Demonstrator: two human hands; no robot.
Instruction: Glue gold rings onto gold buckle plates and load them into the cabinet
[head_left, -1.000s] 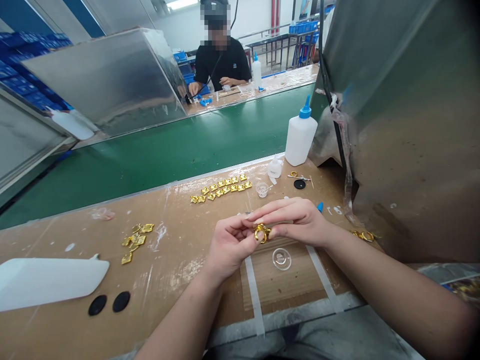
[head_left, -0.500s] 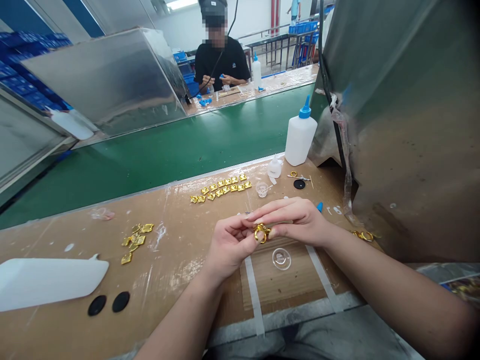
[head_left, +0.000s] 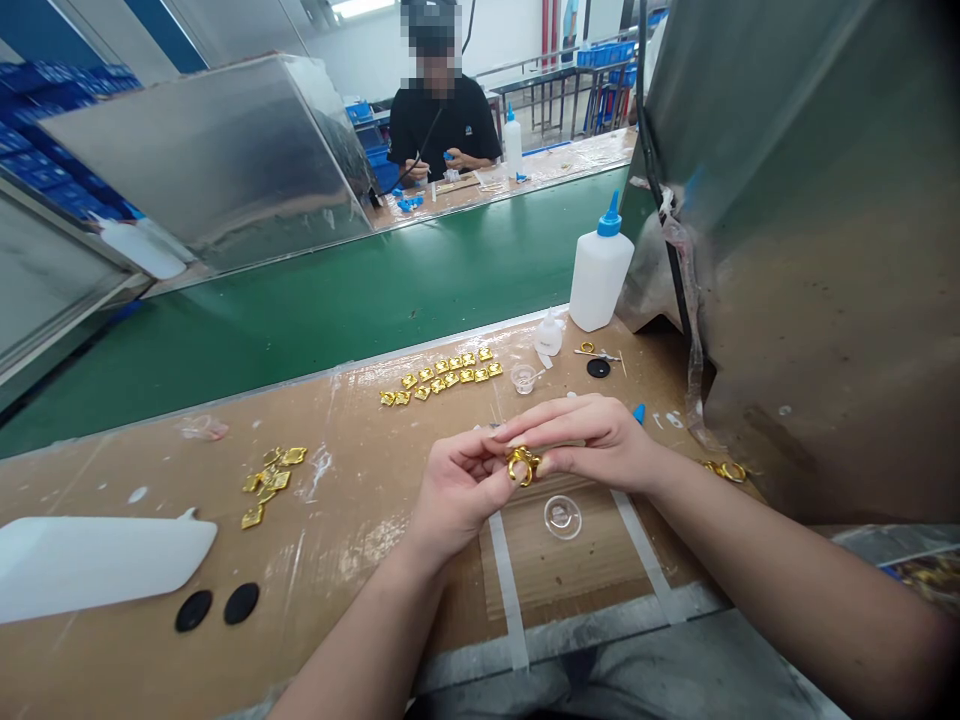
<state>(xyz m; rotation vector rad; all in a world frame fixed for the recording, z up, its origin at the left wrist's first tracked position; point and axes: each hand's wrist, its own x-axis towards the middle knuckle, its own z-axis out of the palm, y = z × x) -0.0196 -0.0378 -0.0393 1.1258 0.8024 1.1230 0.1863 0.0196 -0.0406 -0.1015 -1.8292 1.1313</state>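
Note:
Between my two hands is a gold ring (head_left: pixel 520 467), its round band facing me. My left hand (head_left: pixel 466 488) pinches the band with thumb and fingers. From the other side, my right hand (head_left: pixel 592 440) closes thumb and fingertips on the ring's right part, which the fingers partly hide. Under the hands lies a small clear round dish (head_left: pixel 562 517) on a taped brown board (head_left: pixel 570 575). Beyond them, small gold square pieces (head_left: pixel 451 379) stand in two rows. A loose pile of similar gold pieces (head_left: pixel 271 482) lies to the left.
A white bottle with blue nozzle (head_left: pixel 601 270) stands at the back right, near a small white bottle (head_left: pixel 548 336) and a clear cup (head_left: pixel 523 378). Black discs (head_left: pixel 217 608) and a white bottle (head_left: pixel 105 562) lie left. Across the green belt (head_left: pixel 300 318) a person in black (head_left: pixel 444 125) works.
My hands and the ring stay practically in place. Across the belt, the other person's hands have shifted slightly.

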